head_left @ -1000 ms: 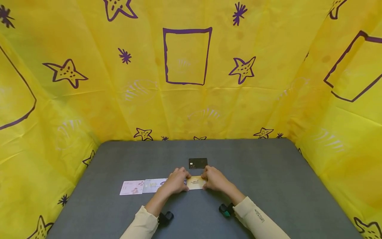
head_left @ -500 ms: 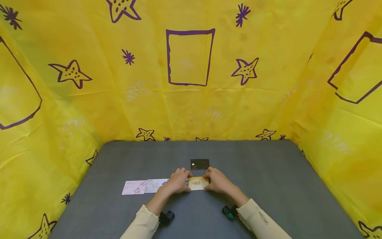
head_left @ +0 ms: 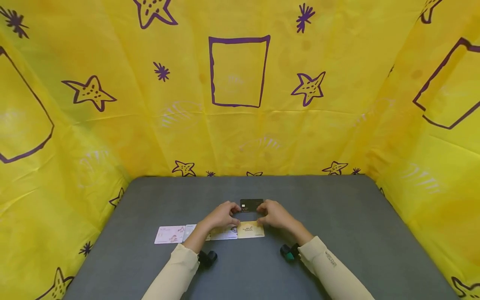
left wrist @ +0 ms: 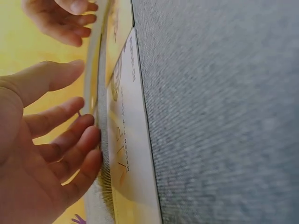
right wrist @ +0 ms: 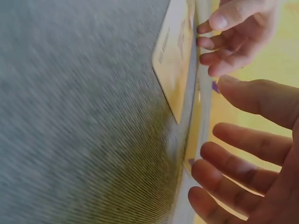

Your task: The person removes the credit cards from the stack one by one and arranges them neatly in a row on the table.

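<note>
A gold card lies flat at the right end of a row of cards on the grey table. Just behind it lies a black VIP card. My left hand hovers over the row, fingers apart and loosely bent, near the left edge of the black card. Beneath that hand is a white card, its VIP lettering visible in the left wrist view. At the black card's right edge my right hand is poised, thumb and fingers spread. Both wrist views show nothing between the fingers.
A pinkish white card ends the row on the left, beside another pale card partly covered by my left forearm. The grey table is bordered by yellow cloth walls at the back and sides.
Both hands have let go of the gold card's ends and moved away from me, toward the black card. The gold card now lies uncovered in line with the others.
</note>
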Available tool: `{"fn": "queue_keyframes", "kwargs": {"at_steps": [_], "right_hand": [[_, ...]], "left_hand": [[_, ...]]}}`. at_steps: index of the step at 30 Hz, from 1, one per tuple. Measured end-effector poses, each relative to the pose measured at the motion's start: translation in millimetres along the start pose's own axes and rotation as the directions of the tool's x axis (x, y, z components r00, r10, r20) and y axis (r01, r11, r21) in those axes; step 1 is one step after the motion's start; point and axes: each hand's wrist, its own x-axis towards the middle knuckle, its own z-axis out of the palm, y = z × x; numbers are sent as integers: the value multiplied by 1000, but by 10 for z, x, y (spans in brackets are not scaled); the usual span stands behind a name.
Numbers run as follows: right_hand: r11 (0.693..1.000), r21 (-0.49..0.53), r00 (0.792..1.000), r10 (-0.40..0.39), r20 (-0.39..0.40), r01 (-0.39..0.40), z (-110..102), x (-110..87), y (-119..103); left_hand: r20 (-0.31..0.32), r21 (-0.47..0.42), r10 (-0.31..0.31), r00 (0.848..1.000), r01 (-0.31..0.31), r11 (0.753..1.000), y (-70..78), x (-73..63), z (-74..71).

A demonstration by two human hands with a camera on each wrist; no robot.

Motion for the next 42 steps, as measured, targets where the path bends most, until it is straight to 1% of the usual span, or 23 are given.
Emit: {"fn": "queue_keyframes", "kwargs": {"at_steps": [2,5,8,12,13,21,26,33,37,42], "right_hand": [[1000,-6,1000,21,-14,-21,-19,33,-1],[999,-30,999,38,-27,-39,-32,82,22],[998,-56,998,31,-46,-33,-33,133,70],[995,-90,998,25,-54,-30,-29,210,132],[996,-87,998,31,-46,-35,-32,224,139],[992,-118,999,40,-34,-43,-3,299,148],[990,-136,999,41,1,-41,-8,340,137],[980,-198,997,30,76,-15,-31,426,166],[981,-193,994,31,106,-10,-51,461,187],[984,-179,993,32,118,-10,-75,478,192]], "left_hand": [[-11,-24,-24,1000,24,999,-7,48,-10],[-29,-57,-43,999,41,998,-8,116,-9],[-48,-52,-50,998,47,998,-4,190,10],[-65,-1,-53,996,53,999,21,275,33],[-68,12,-55,996,56,998,27,291,39],[-67,113,-68,995,75,991,48,369,82],[-70,155,-79,994,89,984,45,416,96],[-73,167,-83,994,94,982,48,452,91],[-65,190,-82,995,93,977,69,459,78],[-48,217,-80,996,88,972,112,454,58]]}}
